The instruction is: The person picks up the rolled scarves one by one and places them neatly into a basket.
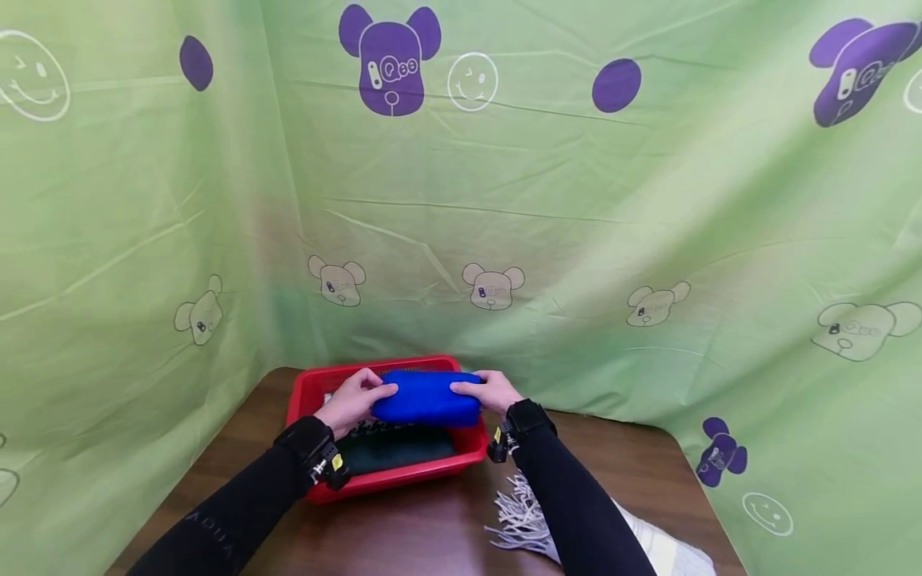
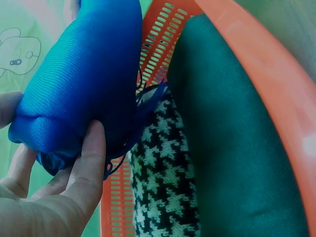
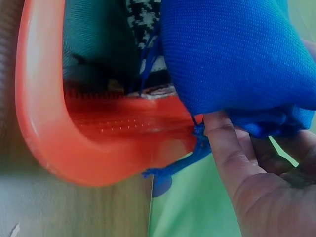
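A blue fringed scarf (image 1: 428, 398), folded into a thick roll, is held over the red basket (image 1: 389, 482). My left hand (image 1: 354, 400) grips its left end, thumb on the near face; the left wrist view shows the fingers spread beneath that end. At the right end my right hand (image 1: 495, 392) grips the roll the same way, and blue tassels (image 3: 173, 165) hang down by the basket rim. Inside the basket lie a dark green folded cloth (image 2: 227, 128) and, beside it, a black-and-white houndstooth cloth (image 2: 163, 173), partly hidden by the blue roll in the head view.
A pale scarf with grey-white fringe (image 1: 522, 512) lies on the wooden table (image 1: 446, 528) at the right, partly under my right forearm. Green printed fabric (image 1: 562, 200) hangs behind the table and along both sides. The basket stands close to the back fabric.
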The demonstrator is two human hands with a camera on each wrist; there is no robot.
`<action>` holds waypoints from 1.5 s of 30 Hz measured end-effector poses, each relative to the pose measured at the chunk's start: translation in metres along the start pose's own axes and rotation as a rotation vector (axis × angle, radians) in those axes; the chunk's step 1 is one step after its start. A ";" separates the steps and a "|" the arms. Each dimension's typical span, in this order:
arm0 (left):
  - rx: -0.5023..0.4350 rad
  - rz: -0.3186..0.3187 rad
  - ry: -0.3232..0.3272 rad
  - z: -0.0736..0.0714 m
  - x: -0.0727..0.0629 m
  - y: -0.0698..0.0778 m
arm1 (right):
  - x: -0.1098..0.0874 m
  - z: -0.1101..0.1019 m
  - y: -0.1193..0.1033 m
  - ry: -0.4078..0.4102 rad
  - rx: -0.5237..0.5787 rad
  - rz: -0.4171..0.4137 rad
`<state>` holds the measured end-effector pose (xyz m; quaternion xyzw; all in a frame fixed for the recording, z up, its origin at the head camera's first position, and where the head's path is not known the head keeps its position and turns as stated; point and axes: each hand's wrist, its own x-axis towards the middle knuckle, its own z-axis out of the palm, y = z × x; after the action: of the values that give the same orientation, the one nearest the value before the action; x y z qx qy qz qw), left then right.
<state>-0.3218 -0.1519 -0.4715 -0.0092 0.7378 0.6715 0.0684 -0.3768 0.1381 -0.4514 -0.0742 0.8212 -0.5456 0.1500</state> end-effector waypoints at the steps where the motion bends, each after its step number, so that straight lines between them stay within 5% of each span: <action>1: 0.003 -0.006 0.006 -0.001 -0.001 0.000 | 0.000 0.002 0.000 0.001 0.001 0.001; 16: 0.015 0.001 0.035 -0.013 -0.009 -0.005 | 0.012 0.019 -0.004 -0.045 0.085 0.023; 28: -0.009 -0.018 0.063 -0.025 -0.013 -0.011 | 0.016 0.029 -0.007 -0.062 -0.030 0.001; 45: 0.008 -0.006 0.100 -0.039 -0.019 -0.024 | 0.024 0.050 -0.008 -0.094 0.018 -0.020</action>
<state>-0.3044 -0.1947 -0.4894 -0.0446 0.7428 0.6672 0.0334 -0.3836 0.0840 -0.4658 -0.1066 0.8073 -0.5505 0.1838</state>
